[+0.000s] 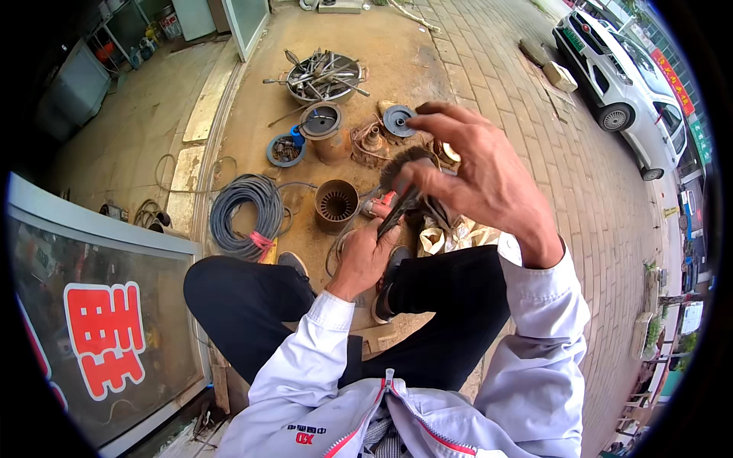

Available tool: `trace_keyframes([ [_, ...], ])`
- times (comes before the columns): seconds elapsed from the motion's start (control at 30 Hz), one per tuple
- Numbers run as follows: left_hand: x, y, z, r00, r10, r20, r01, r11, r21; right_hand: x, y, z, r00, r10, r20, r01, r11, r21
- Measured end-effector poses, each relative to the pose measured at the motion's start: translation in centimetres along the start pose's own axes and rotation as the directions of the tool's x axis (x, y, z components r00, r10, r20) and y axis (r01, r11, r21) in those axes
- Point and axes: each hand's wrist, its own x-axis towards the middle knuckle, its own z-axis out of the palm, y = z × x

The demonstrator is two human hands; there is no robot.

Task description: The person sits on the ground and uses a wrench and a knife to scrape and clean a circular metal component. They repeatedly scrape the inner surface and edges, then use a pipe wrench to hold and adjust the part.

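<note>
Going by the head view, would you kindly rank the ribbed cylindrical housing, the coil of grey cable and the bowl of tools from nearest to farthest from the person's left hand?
1. Ribbed cylindrical housing, just left of the left hand.
2. Coil of grey cable, farther left.
3. Bowl of tools, far ahead.

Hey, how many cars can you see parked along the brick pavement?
1. A white car stands at the upper right edge of the brick pavement, beyond the person's right hand. More may be hidden past the picture's dark rim.
</note>
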Motion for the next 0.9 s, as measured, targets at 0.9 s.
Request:
trace_keyframes([
  [0.9, -9.0, -27.0, 4.2, 0.564, -0.808, -0.172, 0.81, 0.501, 0.305, -18.3, 2.6, 16.9, 0.256, 0.91, 0.326, -0.258, -0.26, 0.93],
])
